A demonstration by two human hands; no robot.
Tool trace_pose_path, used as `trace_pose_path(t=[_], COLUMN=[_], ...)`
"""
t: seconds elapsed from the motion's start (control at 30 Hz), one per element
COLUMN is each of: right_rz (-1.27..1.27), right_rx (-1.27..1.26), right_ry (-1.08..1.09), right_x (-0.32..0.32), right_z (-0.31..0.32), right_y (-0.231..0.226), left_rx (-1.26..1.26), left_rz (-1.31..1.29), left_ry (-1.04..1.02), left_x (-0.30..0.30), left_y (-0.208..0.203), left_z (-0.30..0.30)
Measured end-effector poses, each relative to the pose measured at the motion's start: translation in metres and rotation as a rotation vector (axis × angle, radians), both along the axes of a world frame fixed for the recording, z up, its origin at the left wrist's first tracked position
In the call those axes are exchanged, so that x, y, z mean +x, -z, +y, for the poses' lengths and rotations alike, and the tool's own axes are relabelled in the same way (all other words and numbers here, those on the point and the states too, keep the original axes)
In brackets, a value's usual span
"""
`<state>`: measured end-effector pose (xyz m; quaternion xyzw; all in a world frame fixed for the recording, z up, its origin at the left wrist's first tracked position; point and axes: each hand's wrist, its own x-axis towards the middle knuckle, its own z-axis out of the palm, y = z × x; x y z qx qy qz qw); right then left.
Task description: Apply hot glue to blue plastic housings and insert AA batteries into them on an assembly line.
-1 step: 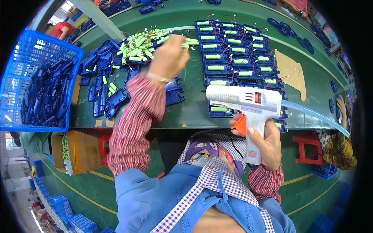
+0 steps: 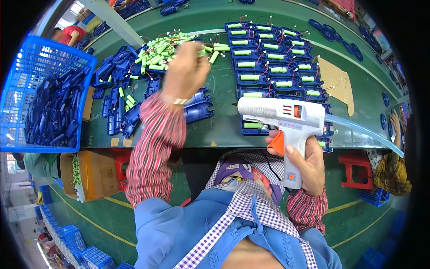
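Observation:
My right hand (image 2: 309, 166) is closed round the handle of a white hot glue gun (image 2: 282, 114), fingers by its orange trigger. The gun's nozzle points left, and a pale blue translucent glue stick (image 2: 363, 132) sticks out of its back. My left hand (image 2: 186, 74) is over the near right side of a pile of green battery cells (image 2: 156, 56) with red wires. Its fingers are curled; a green cell shows beside the fingertips, but whether they grip it is hidden. Right of it, rows of dark blue plastic housings (image 2: 248, 65) hold green cells, partly behind the gun.
A blue crate (image 2: 85, 101) of dark blue parts stands at the left. Loose blue housings (image 2: 130, 116) lie beside the pile. A cardboard piece (image 2: 336, 83) lies right of the rows. A cardboard box (image 2: 101, 175) and red stools (image 2: 356, 168) stand below the table's edge.
My left hand has moved left and slightly nearer to me, uncovering a loose green cell to its right. The right hand and glue gun have stayed nearly in place.

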<state>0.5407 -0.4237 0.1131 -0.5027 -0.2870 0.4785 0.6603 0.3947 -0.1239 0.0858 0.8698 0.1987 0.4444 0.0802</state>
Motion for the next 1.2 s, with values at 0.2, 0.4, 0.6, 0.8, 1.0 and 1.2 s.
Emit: trace_pose_path(t=[0.2, 0.4, 0.6, 0.8, 1.0, 1.2], right_rz=[0.018, -0.042, -0.174, -0.299, -0.412, -0.342], right_rx=[-0.011, -0.035, -0.057, -0.102, -0.156, -0.164], right_ry=[-0.077, -0.171, -0.254, -0.290, -0.273, -0.210], right_x=[-0.008, -0.026, -0.043, -0.047, -0.044, -0.030], right_z=[0.025, 0.077, 0.113, 0.122, 0.118, 0.110], right_y=[0.003, 0.010, 0.019, 0.026, 0.021, 0.015], left_rx=[-0.022, -0.190, -0.420, -0.332, -0.390, -0.378], left_rz=[-0.064, -0.049, -0.250, 0.033, 0.015, 0.041], left_ry=[-0.320, -0.375, -0.522, -0.609, -0.584, -0.536], left_x=[-0.117, -0.143, -0.141, -0.153, -0.151, -0.158], left_y=[0.020, 0.079, 0.086, 0.082, 0.080, 0.073], left_z=[-0.083, -0.117, -0.119, -0.111, -0.110, -0.112])
